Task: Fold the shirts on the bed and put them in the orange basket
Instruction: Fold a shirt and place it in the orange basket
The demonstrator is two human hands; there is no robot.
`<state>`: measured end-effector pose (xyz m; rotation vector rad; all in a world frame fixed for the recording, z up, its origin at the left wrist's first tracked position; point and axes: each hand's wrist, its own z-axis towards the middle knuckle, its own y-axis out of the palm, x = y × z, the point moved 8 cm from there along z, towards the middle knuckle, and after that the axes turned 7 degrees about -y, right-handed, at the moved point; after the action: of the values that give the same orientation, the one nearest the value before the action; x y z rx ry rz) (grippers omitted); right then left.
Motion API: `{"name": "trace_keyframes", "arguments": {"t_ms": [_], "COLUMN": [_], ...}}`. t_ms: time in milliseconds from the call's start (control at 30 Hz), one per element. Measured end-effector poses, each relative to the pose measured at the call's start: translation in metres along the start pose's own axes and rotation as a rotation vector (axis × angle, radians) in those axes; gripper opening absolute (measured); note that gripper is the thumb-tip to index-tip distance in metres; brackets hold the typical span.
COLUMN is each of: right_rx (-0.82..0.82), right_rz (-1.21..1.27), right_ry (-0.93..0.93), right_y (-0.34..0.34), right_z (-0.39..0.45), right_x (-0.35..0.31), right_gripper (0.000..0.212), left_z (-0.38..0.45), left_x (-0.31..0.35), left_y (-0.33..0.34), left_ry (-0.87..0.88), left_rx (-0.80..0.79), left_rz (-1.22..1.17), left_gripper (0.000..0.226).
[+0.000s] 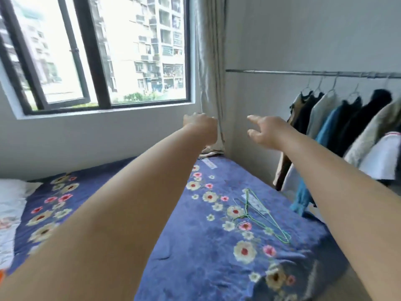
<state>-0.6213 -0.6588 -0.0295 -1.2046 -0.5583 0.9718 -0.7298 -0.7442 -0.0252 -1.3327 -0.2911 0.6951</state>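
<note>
I see both arms stretched forward over the bed (217, 257), which carries a blue cover with flowers. The left hand (201, 127) is raised near the curtain (210, 61); its fingers look curled and turned away from me, so I cannot tell if its grip is together or holding something. The right hand (263, 131) is in the air with the fingers spread apart and it holds nothing. On the bed, to the right, lie green wire hangers (258, 216). I find no shirt lying on the cover in this view. At the right, clothes (347, 127) hang on a rail (303, 72) along the wall. A small orange thing (1, 276) shows at the left edge; I cannot tell what it is.
</note>
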Motion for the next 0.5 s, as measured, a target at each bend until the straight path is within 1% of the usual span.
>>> {"name": "trace_keyframes", "arguments": {"t_ms": [67, 133, 167, 233, 267, 333, 367, 500], "right_rx": [0.06, 0.102, 0.128, 0.155, 0.161, 0.18, 0.18, 0.181], "right_rz": [-0.034, -0.059, -0.065, -0.086, -0.098, -0.137, -0.128, -0.124], "right_ry": [0.081, 0.129, 0.171, 0.217, 0.23, 0.292, 0.303, 0.405], "right_y": [-0.034, -0.053, -0.069, -0.086, -0.089, -0.104, -0.104, -0.116], "right_z": [-0.013, -0.019, -0.025, -0.029, -0.03, -0.034, -0.032, -0.026], "right_x": [0.054, 0.092, 0.118, 0.155, 0.167, 0.216, 0.23, 0.325], "right_gripper": [0.052, 0.051, 0.05, 0.047, 0.045, 0.042, 0.041, 0.04], "left_z": [0.018, 0.033, 0.044, 0.062, 0.069, 0.096, 0.106, 0.162], "left_x": [0.054, 0.09, 0.119, 0.154, 0.165, 0.215, 0.228, 0.323], "left_y": [-0.03, -0.046, -0.058, -0.068, -0.068, -0.078, -0.078, -0.094], "left_ry": [0.076, 0.128, 0.165, 0.211, 0.22, 0.27, 0.282, 0.402], "left_rx": [0.057, 0.092, 0.114, 0.121, 0.116, 0.127, 0.129, 0.146], "left_rz": [-0.009, -0.002, -0.01, -0.005, -0.019, -0.05, -0.055, -0.121], "left_gripper": [0.039, 0.039, 0.039, 0.041, 0.043, 0.044, 0.043, 0.035]}}
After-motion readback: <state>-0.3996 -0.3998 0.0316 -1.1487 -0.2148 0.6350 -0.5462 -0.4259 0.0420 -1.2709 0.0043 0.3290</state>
